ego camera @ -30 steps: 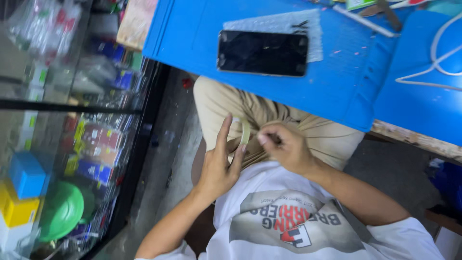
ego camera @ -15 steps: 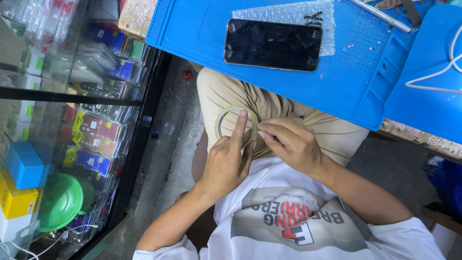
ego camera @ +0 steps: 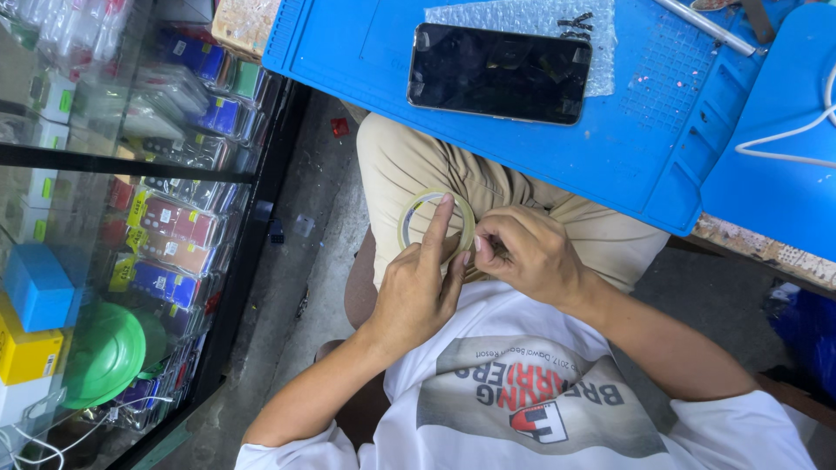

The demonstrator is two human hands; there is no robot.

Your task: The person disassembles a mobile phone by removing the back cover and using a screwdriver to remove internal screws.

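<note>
tape roll [ego camera: 435, 223] held over lap, below mat edge | left hand [ego camera: 416, 292] closed round roll, forefinger across ring | right hand [ego camera: 527, 254] pinched at roll's rim, tape end hidden | risk: end tearing or restuck, roll dropped floorward | phone [ego camera: 499, 73] on blue mat [ego camera: 348, 65] beyond grip

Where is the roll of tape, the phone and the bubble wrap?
roll of tape [ego camera: 412, 211]: head view, on the ring's upper left rim, above the fingers.
phone [ego camera: 499, 73]: head view, middle of its dark screen.
bubble wrap [ego camera: 514, 15]: head view, bare part above the phone.
</note>
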